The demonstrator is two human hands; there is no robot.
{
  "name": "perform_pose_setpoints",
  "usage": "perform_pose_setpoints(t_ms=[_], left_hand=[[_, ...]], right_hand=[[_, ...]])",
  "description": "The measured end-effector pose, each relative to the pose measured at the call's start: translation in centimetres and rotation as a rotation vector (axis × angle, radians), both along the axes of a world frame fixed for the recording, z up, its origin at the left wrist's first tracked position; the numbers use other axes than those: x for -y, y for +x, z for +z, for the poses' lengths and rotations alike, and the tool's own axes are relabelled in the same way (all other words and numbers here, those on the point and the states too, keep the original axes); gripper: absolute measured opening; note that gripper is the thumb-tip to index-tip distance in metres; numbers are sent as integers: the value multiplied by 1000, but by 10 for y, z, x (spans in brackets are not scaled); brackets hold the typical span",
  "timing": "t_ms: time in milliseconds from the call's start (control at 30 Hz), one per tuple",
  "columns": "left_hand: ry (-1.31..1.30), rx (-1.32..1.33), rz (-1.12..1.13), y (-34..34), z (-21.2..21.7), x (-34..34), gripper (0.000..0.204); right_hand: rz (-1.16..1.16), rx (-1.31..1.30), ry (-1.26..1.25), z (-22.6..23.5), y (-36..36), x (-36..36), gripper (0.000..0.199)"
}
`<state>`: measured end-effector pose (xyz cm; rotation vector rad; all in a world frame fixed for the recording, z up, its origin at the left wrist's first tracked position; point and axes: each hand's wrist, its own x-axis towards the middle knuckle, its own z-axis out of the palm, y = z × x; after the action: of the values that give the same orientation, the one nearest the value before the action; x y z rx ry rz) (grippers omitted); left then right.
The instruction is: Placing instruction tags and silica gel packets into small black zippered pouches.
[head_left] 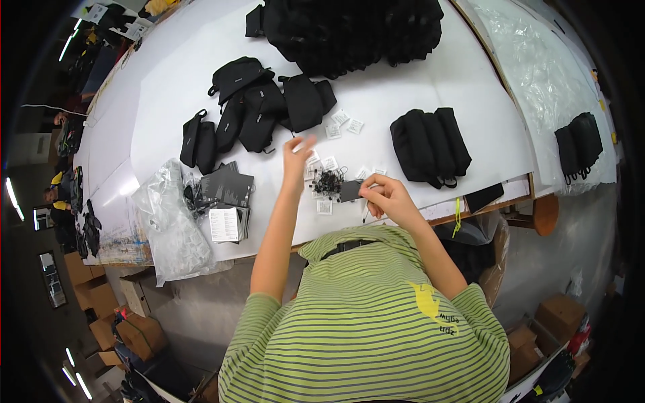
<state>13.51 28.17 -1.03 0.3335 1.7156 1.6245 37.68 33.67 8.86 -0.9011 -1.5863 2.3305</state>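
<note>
My right hand (390, 198) is closed on the edge of a small black hang tag (350, 191), pinching it between thumb and fingers. Left of that tag lies a tangled heap of thin black tag strings (328, 181). My left hand (297, 161) is raised just beyond the heap, its fingertips smeared by motion; the fingers look apart and no object shows in them. Small white printed packets (324, 207) lie around the strings, and more packets (355, 125) lie farther off, near the black pouches (304, 104).
A pile of dark tags (232, 185) and a white card stack (224, 225) lie left, beside a clear plastic bag (175, 225). Three black pouches (430, 148) stand right. A large black bundle (356, 30) fills the far side. Cardboard boxes (141, 334) stand on the floor.
</note>
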Motion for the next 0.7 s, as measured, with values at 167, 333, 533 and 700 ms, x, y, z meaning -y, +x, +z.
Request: perform_pose_setpoints(t_ms=[167,333,533,700], left_hand=[[-308,292,440,-56,-38,-72,102],[-550,31,573,-74,-67,-89,90],[-62,347,-269,-54,9,-55,46],[-215,-147,-893,-74,61,-17,61]], right_hand=[[-64,18,-23,-18,9,-3,11],[-66,39,-88,-18,9,4,13],[-61,61,-90,-16,27,-7,11],[59,75,-73,-11,47,-12,12]])
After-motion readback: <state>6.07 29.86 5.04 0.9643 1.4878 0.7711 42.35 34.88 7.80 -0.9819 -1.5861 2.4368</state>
